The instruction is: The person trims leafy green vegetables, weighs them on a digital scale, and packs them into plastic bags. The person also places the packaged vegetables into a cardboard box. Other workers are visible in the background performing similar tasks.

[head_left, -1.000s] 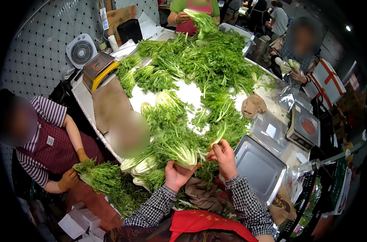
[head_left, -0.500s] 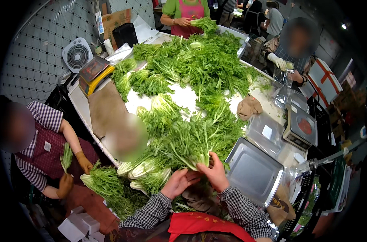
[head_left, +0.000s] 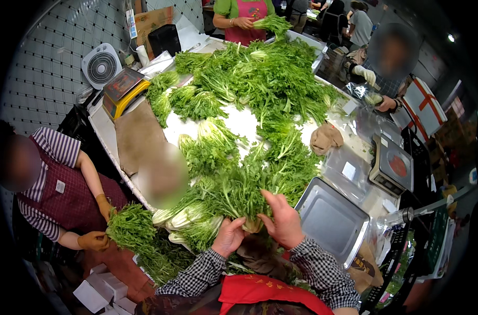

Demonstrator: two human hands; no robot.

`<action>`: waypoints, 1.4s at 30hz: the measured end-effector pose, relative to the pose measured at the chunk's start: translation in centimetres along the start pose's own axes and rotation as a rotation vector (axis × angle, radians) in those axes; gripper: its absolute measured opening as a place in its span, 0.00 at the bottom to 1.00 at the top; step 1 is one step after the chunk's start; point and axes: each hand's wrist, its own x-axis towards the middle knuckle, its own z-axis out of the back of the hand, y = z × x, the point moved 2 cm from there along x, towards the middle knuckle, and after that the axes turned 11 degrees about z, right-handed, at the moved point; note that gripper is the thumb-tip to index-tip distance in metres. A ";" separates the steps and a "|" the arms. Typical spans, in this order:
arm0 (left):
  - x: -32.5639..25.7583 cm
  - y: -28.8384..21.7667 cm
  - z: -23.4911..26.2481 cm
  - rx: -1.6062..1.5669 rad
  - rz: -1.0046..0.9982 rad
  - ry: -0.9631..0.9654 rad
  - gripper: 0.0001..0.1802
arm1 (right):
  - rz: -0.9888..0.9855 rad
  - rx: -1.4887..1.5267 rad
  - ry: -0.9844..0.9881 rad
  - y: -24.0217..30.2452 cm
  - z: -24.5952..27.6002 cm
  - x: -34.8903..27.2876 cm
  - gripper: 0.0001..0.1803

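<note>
A head of frilly leafy greens [head_left: 238,191] stands out in front of me, its leaves pointing away and its pale stem base [head_left: 253,225] toward me. My left hand [head_left: 229,237] is closed at the left of that base, thumb along the stem. On the other side, my right hand [head_left: 285,221] has thumb and forefinger spread apart, the thumb tip close to the base. Several more heads with white stems [head_left: 189,218] lie just left of my hands. A large pile of the same greens [head_left: 265,79] covers the far part of the white table.
To my right are a metal tray [head_left: 333,223], clear plastic bags [head_left: 349,170], a brown cloth [head_left: 326,138] and a scale [head_left: 394,163]. A yellow scale [head_left: 124,93] sits far left. Co-workers stand left, across and at the far right; the left one handles greens [head_left: 134,228].
My right hand has turned and its fingers have spread from the stems. The head's base now sits lower, nearer my left thumb. The left co-worker's hands have come together at the greens.
</note>
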 end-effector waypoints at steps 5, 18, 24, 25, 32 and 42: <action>-0.6 -0.4 -0.9 0.116 -0.070 -0.118 0.25 | 0.150 -0.042 0.134 -1.2 -1.1 1.9 0.17; 0.2 -0.5 2.7 -0.229 0.082 0.003 0.27 | -0.659 0.721 -0.313 -7.3 0.0 1.2 0.16; 1.2 -0.5 1.4 -0.256 0.058 0.106 0.31 | -0.798 0.907 -0.024 -3.3 -4.5 -4.9 0.18; 1.4 -0.3 1.5 -0.249 0.050 0.125 0.32 | -0.817 0.973 0.023 -2.8 -5.4 -5.2 0.20; 0.0 -0.3 -0.9 0.084 0.112 0.137 0.29 | -0.357 0.337 -0.069 -2.0 -3.4 -3.3 0.31; 1.5 0.3 1.3 -0.233 0.034 0.241 0.29 | -0.235 0.298 -0.121 0.1 -3.3 -3.7 0.26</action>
